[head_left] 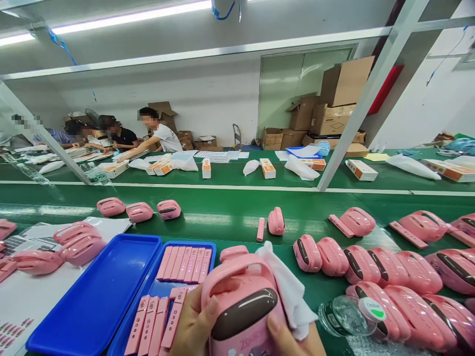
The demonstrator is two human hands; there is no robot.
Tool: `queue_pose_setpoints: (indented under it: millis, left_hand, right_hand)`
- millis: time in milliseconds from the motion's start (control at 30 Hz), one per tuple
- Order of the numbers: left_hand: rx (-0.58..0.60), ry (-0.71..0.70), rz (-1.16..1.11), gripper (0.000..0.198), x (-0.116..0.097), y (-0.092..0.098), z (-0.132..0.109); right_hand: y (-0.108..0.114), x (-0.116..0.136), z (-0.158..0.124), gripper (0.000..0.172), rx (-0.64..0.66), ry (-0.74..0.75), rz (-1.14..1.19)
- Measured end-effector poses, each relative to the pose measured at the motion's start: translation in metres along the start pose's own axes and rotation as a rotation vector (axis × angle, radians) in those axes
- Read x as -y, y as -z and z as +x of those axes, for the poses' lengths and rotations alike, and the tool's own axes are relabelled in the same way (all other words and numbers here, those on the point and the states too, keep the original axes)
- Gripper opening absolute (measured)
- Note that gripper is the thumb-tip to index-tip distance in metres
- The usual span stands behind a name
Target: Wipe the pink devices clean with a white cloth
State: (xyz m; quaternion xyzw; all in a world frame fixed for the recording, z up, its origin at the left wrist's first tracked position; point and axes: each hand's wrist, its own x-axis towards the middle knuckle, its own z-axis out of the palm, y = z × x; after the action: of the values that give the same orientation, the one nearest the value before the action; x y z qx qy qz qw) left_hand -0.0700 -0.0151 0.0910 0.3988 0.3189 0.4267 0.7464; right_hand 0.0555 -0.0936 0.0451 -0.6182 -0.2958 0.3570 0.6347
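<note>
A glossy pink device with a carrying handle and a dark oval panel is held up close to me, with printed lettering partly visible below the panel. At its left side my left hand is closed around it, fingers reaching under the handle. My right hand grips the lower right side, thumb on the front. A white cloth hangs behind the device and against my right hand; the fingers there are hidden. Beside my left hand, slim pink bars with small round marks lie in a blue tray.
Another blue tray is at left, near more pink devices. Rows of pink devices and a clear plastic bottle stand at right. Beyond the green belt, a metal post rises, and people sit behind white-orange boxes.
</note>
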Motion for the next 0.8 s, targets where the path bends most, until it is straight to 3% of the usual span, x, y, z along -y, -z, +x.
queue_pose_setpoints:
  millis: [133, 267, 333, 433, 600, 700, 800]
  left_hand:
    - [0.043, 0.082, 0.141, 0.037, -0.004, -0.002, 0.004]
    - [0.086, 0.146, 0.191, 0.038, -0.004, -0.006, 0.003]
    - [0.103, 0.178, 0.198, 0.036, -0.005, -0.006, 0.002]
    - [0.115, 0.255, 0.203, 0.035, -0.005, -0.005, 0.001]
    - [0.065, 0.312, 0.080, 0.036, -0.002, -0.009, 0.001]
    - [-0.037, 0.338, -0.076, 0.037, -0.003, -0.014, 0.003]
    - [-0.058, 0.304, -0.160, 0.042, -0.005, -0.018, 0.005]
  right_hand:
    - [-0.002, 0.040, 0.026, 0.049, 0.083, -0.049, 0.066]
    - [0.000, 0.057, 0.048, 0.037, 0.340, 0.167, -0.049]
    - [0.001, 0.056, 0.054, 0.037, 0.399, 0.224, -0.101]
    - [0.003, 0.048, 0.060, 0.042, 0.371, 0.255, -0.205]
    - [0.011, 0.034, 0.055, 0.041, 0.199, 0.237, -0.300]
    - [0.013, 0.027, 0.037, 0.036, 0.220, 0.461, -0.404]
    - [0.013, 0.013, 0.022, 0.044, 0.296, 0.669, -0.537]
